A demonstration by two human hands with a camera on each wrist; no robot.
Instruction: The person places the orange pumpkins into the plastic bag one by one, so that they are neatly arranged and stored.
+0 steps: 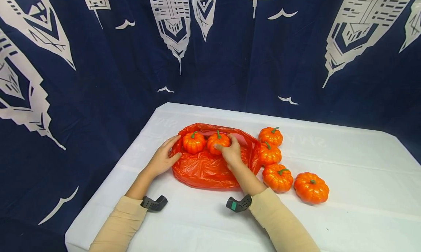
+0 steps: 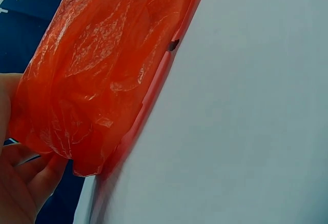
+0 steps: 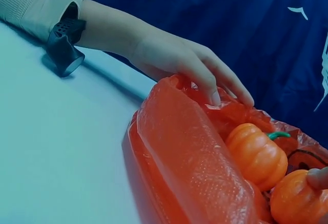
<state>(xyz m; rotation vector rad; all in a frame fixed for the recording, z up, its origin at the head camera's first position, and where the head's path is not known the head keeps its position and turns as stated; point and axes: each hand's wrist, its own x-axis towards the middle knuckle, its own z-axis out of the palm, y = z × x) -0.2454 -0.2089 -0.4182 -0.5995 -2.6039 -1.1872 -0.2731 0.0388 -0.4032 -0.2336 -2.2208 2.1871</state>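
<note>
From my remote station, the red plastic bag (image 1: 205, 170) lies on the white table (image 1: 368, 186), its mouth turned toward me. The right hand (image 1: 232, 153) pinches the held pumpkin (image 1: 214, 139) between thumb and fingers, inside the bag's mouth; the neighbouring pumpkin (image 1: 194, 143) sits just to its left. The left hand (image 1: 162, 160) rests at the bag's left rim, thumb and fingers spread and fairly straight.

Obscured parts: I cannot make out the depth of the bag behind the two pumpkins. In the left wrist view, bag film covers some fingertips and the frame's left side cuts the hand. In the right wrist view, only a fingertip of the right hand enters at the right. Both sleeves run out of the head view's bottom edge.

Edges and room: the far pumpkin (image 1: 271, 136), middle pumpkin (image 1: 270, 155) and near pumpkin (image 1: 277, 178) line the bag's right side; the bag's edge overlaps the middle one slightly. The outlying pumpkin (image 1: 311, 188) stands farther right, with a broad stretch of tabletop beyond it. Left of the bag, the table narrows to its slanting edge; the dark blue curtain (image 1: 243, 69) hangs behind.
</note>
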